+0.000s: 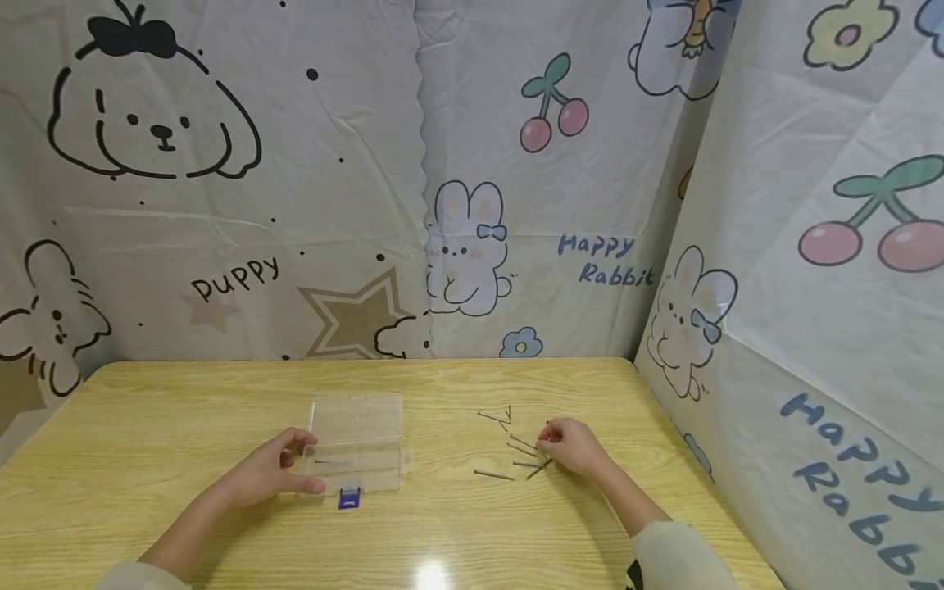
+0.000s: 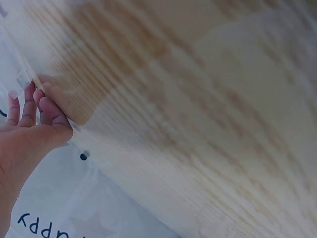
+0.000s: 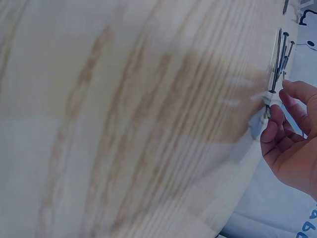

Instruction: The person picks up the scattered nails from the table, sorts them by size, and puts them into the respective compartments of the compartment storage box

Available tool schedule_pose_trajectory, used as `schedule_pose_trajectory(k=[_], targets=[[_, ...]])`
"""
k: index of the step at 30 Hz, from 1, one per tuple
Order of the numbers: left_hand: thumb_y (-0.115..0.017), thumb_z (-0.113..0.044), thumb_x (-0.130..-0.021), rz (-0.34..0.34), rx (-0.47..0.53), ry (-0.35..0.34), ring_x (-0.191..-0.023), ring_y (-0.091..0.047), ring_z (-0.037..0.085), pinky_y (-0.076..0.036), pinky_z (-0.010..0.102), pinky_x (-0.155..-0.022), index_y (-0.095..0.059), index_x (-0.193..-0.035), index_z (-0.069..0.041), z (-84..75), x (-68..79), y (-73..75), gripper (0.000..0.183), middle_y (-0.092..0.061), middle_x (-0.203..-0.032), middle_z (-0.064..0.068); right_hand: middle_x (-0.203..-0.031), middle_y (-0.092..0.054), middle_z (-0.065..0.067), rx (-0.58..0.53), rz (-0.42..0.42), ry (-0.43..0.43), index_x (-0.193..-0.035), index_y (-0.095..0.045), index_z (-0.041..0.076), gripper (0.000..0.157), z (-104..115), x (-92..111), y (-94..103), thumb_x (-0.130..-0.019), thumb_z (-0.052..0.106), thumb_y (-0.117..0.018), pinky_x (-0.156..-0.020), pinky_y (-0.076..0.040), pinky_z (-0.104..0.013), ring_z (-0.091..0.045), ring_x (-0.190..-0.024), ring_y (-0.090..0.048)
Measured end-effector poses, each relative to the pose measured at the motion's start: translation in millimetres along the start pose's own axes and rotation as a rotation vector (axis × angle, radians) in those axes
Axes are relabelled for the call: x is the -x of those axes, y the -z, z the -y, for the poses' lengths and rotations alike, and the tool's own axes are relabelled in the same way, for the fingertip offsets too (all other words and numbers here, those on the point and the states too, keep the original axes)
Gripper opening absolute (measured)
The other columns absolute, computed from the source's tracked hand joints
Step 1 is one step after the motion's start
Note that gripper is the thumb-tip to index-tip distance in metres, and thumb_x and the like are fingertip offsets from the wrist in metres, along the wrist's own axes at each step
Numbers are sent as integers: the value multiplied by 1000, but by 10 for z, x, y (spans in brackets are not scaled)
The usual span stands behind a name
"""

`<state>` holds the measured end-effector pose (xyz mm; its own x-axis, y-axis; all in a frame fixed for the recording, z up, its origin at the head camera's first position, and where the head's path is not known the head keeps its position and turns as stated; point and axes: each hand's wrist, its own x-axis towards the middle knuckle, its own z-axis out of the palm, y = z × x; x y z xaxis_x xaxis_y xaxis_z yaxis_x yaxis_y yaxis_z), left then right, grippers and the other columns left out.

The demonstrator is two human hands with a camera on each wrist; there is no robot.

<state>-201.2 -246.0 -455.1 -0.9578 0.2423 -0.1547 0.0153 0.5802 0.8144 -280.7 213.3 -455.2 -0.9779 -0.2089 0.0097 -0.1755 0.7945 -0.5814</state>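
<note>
A clear plastic compartment box [image 1: 369, 479] lies on the table with its lid [image 1: 357, 416] folded back and a purple latch [image 1: 349, 497] at the front. Inside its left part is one nail [image 1: 332, 462]. My left hand [image 1: 276, 469] grips the box's left side, thumb at the front corner and fingers farther back. To the right, my right hand [image 1: 574, 447] is bent over a loose group of nails [image 1: 522, 449], fingertips close to them. In the right wrist view, nails [image 3: 280, 59] lie beside the fingertips; whether one is pinched is unclear.
A single nail [image 1: 494, 474] lies nearer the box, and a few more [image 1: 492, 417] are farther back. The wooden table [image 1: 221, 393] meets printed cloth [image 1: 354, 205] at the back and on the right.
</note>
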Motion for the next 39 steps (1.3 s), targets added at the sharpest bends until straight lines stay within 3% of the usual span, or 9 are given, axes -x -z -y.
schedule_pose_trajectory(k=[19,29,39], targets=[[-78,-33,-75,4,7,4,-120,-42,41,-38,54,-99,-39,-130,2,7,-3,-10,76,-46,-131,20,-74,-57,2,27,-4,17,-81,-66,11,5,-42,-24,-107,-84,14,-68,-64,-41,-27,-11,-70,-47],[-79,-33,-74,-9,5,-3,-120,-43,40,-38,54,-101,-41,-130,2,20,-5,-8,76,-48,-130,19,-70,-55,1,39,-7,57,-80,-65,8,6,-22,-35,-129,-85,7,-64,-59,-39,-23,-11,-67,-46],[-79,-33,-74,-11,16,-2,-121,-42,41,-38,55,-100,-40,-130,2,28,-12,-5,76,-47,-130,19,-72,-56,0,-14,-8,21,-81,-64,6,6,1,-49,-128,-86,8,-62,-60,-41,-24,-11,-68,-48]])
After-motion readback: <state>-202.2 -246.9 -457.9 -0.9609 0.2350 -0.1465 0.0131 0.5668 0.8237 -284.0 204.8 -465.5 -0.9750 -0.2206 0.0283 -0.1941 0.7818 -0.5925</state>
